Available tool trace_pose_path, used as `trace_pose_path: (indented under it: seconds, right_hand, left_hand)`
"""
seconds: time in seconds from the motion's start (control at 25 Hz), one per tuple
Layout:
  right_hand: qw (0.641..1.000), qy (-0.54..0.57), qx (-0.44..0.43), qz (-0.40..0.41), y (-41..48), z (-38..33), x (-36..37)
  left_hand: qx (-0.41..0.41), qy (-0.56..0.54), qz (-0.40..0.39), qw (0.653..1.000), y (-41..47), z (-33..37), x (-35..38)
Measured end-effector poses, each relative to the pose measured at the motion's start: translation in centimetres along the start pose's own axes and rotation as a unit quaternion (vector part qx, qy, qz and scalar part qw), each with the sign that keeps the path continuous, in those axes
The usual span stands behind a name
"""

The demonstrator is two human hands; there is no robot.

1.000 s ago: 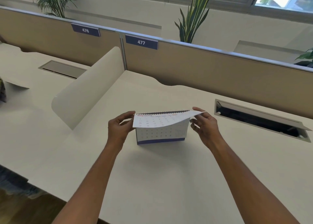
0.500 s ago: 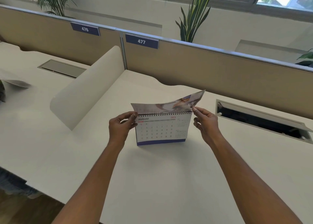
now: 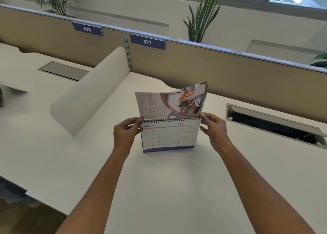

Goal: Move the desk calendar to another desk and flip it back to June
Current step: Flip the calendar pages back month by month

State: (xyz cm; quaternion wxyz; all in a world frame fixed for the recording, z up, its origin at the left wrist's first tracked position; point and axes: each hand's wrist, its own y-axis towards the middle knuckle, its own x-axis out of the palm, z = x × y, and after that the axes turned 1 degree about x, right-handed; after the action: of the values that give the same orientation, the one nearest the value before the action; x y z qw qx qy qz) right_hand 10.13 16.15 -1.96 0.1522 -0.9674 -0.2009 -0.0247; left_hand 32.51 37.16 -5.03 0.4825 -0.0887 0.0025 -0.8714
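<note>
- Office bay: white laminate counter (image 3: 159, 189) backed by tan fabric partitions, one bearing a navy plate numbered 477 (image 3: 147, 42); a recessed cable hatch (image 3: 272, 125) lies open to the right.
- Item: white spiral-bound tent-style desk calendar (image 3: 169, 136), navy base strip, standing upright on the counter between both hands; front face reads AUGUST.
- Loose leaf: one glossy photo-printed page (image 3: 171, 102) stands raised above the wire binding, its print upside down, its top right corner curling.
- Left hand (image 3: 124, 133): grip pinched on the top left corner of the calendar at the binding.
- Right hand (image 3: 213, 127): grip pinched on the top right corner, at the lower edge of the raised page.
- Risk, tearing: the raised page hangs on the wire loops alone; a skewed pull from one corner would likely rip the punched holes.
- Risk, wrong month: August shows and June is wanted; a miscount of leaves, or two leaves caught as one, would land on the wrong page.
- Risk, toppling: a push at the top edge, nothing pinning the base, could slide or fold the stand.
</note>
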Motion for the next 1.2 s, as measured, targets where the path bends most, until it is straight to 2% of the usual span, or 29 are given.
trace_pose_path:
  seconds: [0.88, 1.12, 1.2]
  right_hand:
    - [0.998, 0.044, 0.033, -0.006, -0.2, 1.3, -0.3]
    - [0.999, 0.030, 0.042, 0.015, -0.1, 2.2, -0.1]
    - [0.997, 0.033, 0.056, 0.044, -0.1, 3.3, -0.3]
  left_hand:
    - [-0.071, -0.049, 0.038, 0.996, -0.1, -0.4, 0.3]
    - [-0.091, -0.023, 0.071, 0.993, -0.4, -1.5, 0.4]
    - [-0.110, -0.025, 0.096, 0.989, -0.9, -2.6, 0.0]
